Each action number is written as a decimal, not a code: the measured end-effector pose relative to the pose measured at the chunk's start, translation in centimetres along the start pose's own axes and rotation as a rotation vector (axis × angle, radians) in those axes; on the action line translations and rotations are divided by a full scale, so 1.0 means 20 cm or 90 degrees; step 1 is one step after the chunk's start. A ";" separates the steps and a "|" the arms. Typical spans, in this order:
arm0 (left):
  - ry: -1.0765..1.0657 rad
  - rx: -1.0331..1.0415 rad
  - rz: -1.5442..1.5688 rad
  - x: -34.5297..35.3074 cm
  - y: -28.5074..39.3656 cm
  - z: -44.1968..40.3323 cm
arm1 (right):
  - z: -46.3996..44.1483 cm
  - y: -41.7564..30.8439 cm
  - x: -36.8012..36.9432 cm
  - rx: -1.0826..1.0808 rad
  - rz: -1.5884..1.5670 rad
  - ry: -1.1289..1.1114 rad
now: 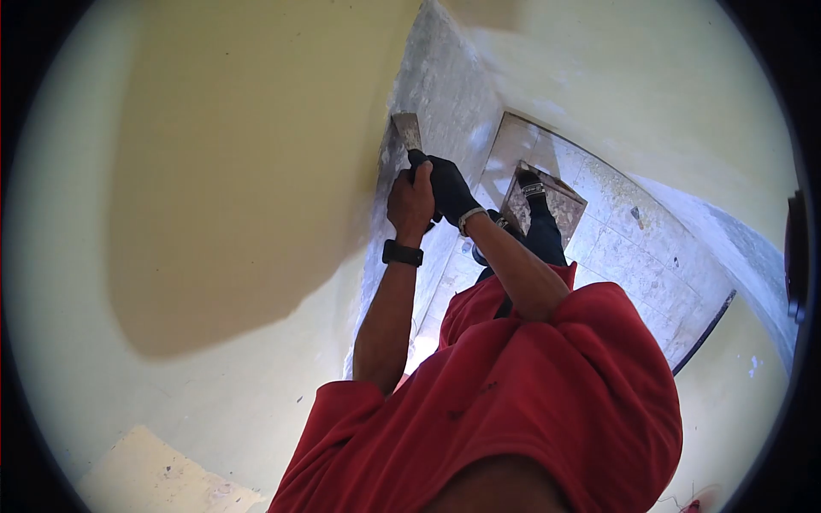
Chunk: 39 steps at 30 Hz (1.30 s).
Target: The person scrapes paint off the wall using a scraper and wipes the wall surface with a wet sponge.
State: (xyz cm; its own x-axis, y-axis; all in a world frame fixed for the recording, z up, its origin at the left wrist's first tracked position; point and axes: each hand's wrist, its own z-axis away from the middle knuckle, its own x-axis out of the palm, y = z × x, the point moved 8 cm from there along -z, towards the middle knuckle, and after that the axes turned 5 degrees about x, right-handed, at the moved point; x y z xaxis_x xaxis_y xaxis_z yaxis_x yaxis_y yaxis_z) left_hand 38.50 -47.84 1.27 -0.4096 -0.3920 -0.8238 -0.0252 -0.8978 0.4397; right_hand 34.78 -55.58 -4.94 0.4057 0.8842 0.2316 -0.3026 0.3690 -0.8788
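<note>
A paint scraper with a wide, worn metal blade points up against the bare grey strip of wall, beside the edge of the yellow paint. My right hand, in a black glove, is closed around its handle, most of which is hidden. Just below the blade, my bare left hand with a black watch on its wrist is closed at the handle too, pressed against the glove. How its fingers wrap cannot be fully seen.
Yellow painted wall fills the left side, with a large shadow on it. Below, my feet stand near a square board on a tiled floor strewn with flakes. A dark object is at the right edge.
</note>
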 end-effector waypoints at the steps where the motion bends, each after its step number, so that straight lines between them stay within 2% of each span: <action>1: 0.007 0.006 -0.007 -0.02 0.03 -0.01 | -0.01 -0.01 0.00 0.068 -0.064 -0.028; 2: 0.010 0.007 -0.017 -0.04 0.03 0.01 | 0.02 0.00 0.03 0.143 -0.131 -0.058; 3: -0.002 0.063 -0.045 -0.01 0.01 0.01 | 0.04 -0.12 0.03 -0.172 0.060 0.013; 4: 0.020 0.020 -0.061 0.01 -0.06 0.04 | 0.07 -0.07 0.01 -0.202 0.106 0.062; 6: -0.008 -0.012 -0.007 0.00 -0.04 0.11 | 0.11 0.04 0.03 0.150 -0.051 -0.013; 9: -0.013 0.018 -0.016 -0.02 0.03 -0.03 | 0.02 -0.03 0.01 0.137 -0.118 -0.047; 10: -0.012 0.011 -0.016 -0.02 0.03 -0.03 | 0.00 -0.12 -0.01 0.038 -0.122 -0.053; 12: 0.007 0.035 -0.063 -0.04 0.10 -0.05 | 0.02 -0.11 -0.01 0.069 -0.164 -0.051; 14: -0.012 -0.024 -0.049 -0.05 0.05 0.04 | 0.08 -0.14 -0.01 0.050 -0.030 -0.011; 15: -0.011 -0.032 -0.031 -0.05 0.04 0.05 | 0.11 -0.08 0.00 0.213 -0.153 -0.019; 18: -0.006 -0.025 -0.015 -0.06 0.11 -0.04 | 0.03 -0.13 -0.02 0.169 -0.164 -0.088; 19: 0.000 -0.001 -0.012 -0.07 0.16 -0.07 | -0.01 -0.20 -0.05 0.061 -0.147 -0.089; 22: -0.015 -0.024 -0.070 -0.03 0.15 -0.04 | 0.00 -0.13 -0.06 0.153 -0.159 -0.071; 23: -0.006 -0.056 -0.037 -0.04 0.15 0.02 | 0.01 -0.14 -0.07 0.122 -0.101 -0.061; 27: 0.011 -0.065 -0.007 -0.05 0.14 0.00 | 0.01 -0.14 -0.06 0.090 -0.074 -0.055; 30: 0.016 -0.071 -0.042 -0.07 0.15 0.01 | 0.01 -0.12 -0.04 0.153 -0.160 -0.080; 33: 0.001 -0.090 -0.007 -0.08 0.15 0.07 | 0.04 -0.14 -0.04 0.178 -0.141 -0.064; 36: 0.011 -0.086 -0.010 -0.09 0.19 -0.01 | 0.03 -0.24 -0.06 0.127 -0.191 -0.099; 37: 0.003 -0.086 -0.027 -0.09 0.21 -0.01 | 0.00 -0.17 -0.06 0.169 -0.196 -0.100; 39: 0.003 -0.098 -0.021 -0.11 0.19 0.04 | 0.00 -0.13 -0.03 0.148 -0.180 -0.077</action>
State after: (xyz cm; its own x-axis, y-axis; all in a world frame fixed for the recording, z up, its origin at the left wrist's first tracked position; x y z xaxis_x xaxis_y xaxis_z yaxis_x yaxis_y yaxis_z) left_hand 38.62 -50.25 5.01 -0.4070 -0.3629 -0.8382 0.1019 -0.9300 0.3532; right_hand 35.32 -57.03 -2.70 0.4005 0.7604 0.5112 -0.3863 0.6461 -0.6583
